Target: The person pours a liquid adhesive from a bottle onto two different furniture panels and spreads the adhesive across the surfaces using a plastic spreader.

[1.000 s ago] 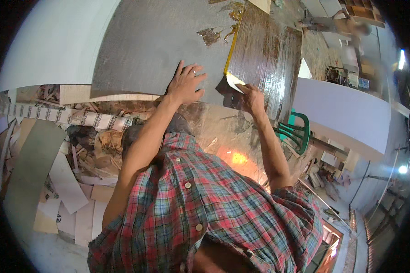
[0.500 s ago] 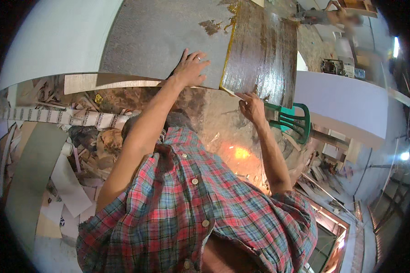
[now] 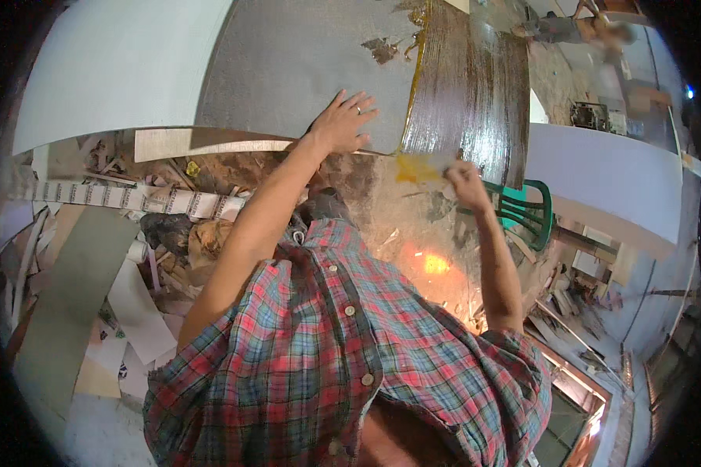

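Note:
My left hand (image 3: 343, 123) rests with fingers spread on the near edge of a grey sheet (image 3: 288, 62). To its right lies a strip coated in wet, streaky brown adhesive (image 3: 471, 93), with a thick yellow bead (image 3: 415, 86) along its left border. My right hand (image 3: 466, 185) is closed around a flat spreader (image 3: 419, 170), whose pale blade is smeared yellow and blurred by motion. The spreader is just off the near edge of the coated strip. A torn-looking brown patch (image 3: 382, 50) marks the grey sheet near the bead.
A pale panel (image 3: 125, 62) lies at the left. Beyond my right hand are a green plastic chair (image 3: 533, 214) and a large white block-like surface (image 3: 607, 175). Offcuts and scraps (image 3: 144, 300) litter the floor at left. Another person (image 3: 568, 29) is at the far right.
My right hand has drawn the spreader from along the bead's near end to beyond the edge, turning its yellow-smeared face into view. The left hand stays on the sheet; the whole view has shifted slightly.

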### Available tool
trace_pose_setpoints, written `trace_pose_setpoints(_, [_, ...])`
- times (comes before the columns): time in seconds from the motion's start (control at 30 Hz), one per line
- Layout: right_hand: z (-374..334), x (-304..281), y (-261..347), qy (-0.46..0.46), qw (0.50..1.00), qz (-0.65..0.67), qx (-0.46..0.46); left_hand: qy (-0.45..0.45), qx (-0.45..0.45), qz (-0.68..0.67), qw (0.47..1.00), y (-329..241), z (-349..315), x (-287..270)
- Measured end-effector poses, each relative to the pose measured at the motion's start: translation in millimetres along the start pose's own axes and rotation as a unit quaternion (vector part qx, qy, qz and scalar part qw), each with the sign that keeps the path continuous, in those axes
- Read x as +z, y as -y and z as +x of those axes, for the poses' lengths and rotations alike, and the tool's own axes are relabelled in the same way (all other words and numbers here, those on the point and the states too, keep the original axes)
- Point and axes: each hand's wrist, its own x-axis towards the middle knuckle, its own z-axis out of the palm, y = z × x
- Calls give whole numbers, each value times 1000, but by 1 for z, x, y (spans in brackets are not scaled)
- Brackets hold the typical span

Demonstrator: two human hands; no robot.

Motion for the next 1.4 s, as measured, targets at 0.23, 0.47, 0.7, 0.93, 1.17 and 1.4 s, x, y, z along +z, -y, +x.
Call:
trace_pose_setpoints(0.23, [108,-111,61,-158,961,145,-177,-80,-4,-119,990,12,1,9])
trace_pose_setpoints(0.47, [337,-149,78,-163,954,-94,-233,-108,-45,-108,987,2,-3,4])
trace_pose_setpoints(0.7, [407,-105,68,-174,864,-379,-282,-49,-77,-90,992,0,6,-9])
trace_pose_setpoints(0.93, [443,-144,42,-215,870,-340,-285,-59,-60,-51,995,5,7,-2])
trace_pose_setpoints(1.17, [424,-112,32,-193,892,-319,-254,-47,-55,-37,997,5,8,-9])
trace_pose_setpoints(1.4, [480,-122,39,-197,892,-343,-220,-46,-64,-49,996,3,8,-9])
